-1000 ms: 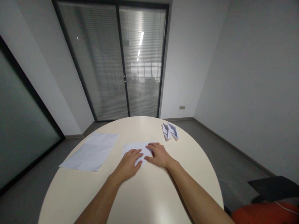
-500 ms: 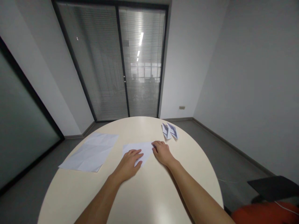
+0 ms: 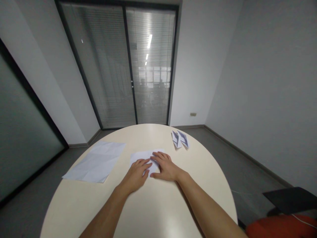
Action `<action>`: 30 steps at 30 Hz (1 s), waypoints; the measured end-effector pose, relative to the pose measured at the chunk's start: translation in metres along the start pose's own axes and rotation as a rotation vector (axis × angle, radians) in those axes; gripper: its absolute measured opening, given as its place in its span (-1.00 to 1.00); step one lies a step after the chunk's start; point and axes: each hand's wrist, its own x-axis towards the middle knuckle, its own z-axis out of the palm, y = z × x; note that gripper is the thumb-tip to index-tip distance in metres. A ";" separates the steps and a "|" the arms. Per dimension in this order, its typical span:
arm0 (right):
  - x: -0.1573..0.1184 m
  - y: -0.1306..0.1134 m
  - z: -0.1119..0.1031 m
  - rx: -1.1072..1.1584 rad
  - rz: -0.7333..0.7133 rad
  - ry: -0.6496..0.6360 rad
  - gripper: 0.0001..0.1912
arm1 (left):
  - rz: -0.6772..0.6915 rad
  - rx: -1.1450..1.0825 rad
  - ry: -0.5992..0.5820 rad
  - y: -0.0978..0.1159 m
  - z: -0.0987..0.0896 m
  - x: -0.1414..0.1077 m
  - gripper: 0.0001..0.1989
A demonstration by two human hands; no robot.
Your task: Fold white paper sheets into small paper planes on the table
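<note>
A white sheet of paper lies flat on the table, partly covered by both hands. My left hand rests on its left side with the fingers spread. On its right side lies my right hand, fingers stretched out towards the left and thumb apart. The fingertips of the two hands are close together over the paper's middle. Beyond my right hand are two folded white paper pieces, side by side near the table's far right edge.
A larger creased sheet of white paper lies at the left, one corner reaching the edge of the round cream table. At the lower right stand a red seat and a black flat panel, beside the table.
My right hand has moved left from the paper's right edge onto the paper, and its fingers have spread out. My left hand has stayed in place.
</note>
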 end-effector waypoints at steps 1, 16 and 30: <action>0.000 0.000 0.000 0.003 0.005 0.008 -0.09 | -0.001 -0.002 0.002 0.000 0.000 0.000 -0.61; 0.004 0.025 0.004 -0.068 0.235 0.252 -0.59 | -0.029 -0.027 0.001 -0.003 0.004 -0.003 -0.60; 0.009 0.036 0.009 -0.025 0.257 0.381 -0.60 | -0.047 -0.023 -0.036 0.001 -0.002 -0.003 -0.57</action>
